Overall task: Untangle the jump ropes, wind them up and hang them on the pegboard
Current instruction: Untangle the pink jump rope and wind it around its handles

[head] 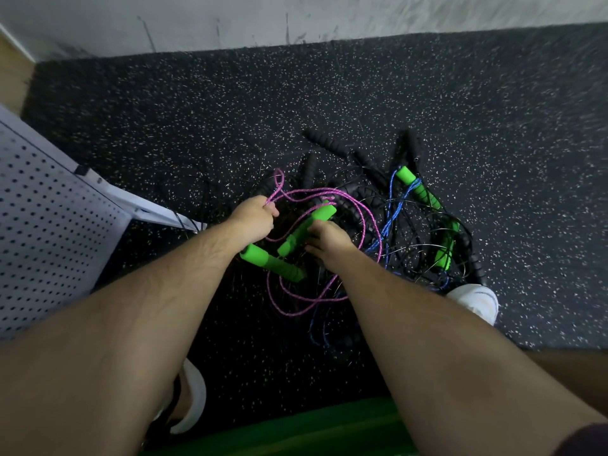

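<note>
**Both hands in the rope tangle on the floor**

A dark speckled floor (pixel 460 110) fills most of the view and meets a pale wall (pixel 329 18) at the far edge. The white pegboard (pixel 49 209) stands at the left. Near its foot lies the tangle of jump ropes (pixel 411 232): thin black cords, a blue rope (pixel 390 189) and black handles (pixel 325 143) on the far side. A pink rope (pixel 364 225) loops out of the pile toward the person. The left hand (pixel 255 218) grips a loop of it, fingers closed tight. The right hand (pixel 330 240) has its fingers curled round a green handle (pixel 324 212). A second green handle (pixel 273 261) sits just below the left wrist. A white shoe (pixel 477 301) touches the pile's near right edge.
</note>
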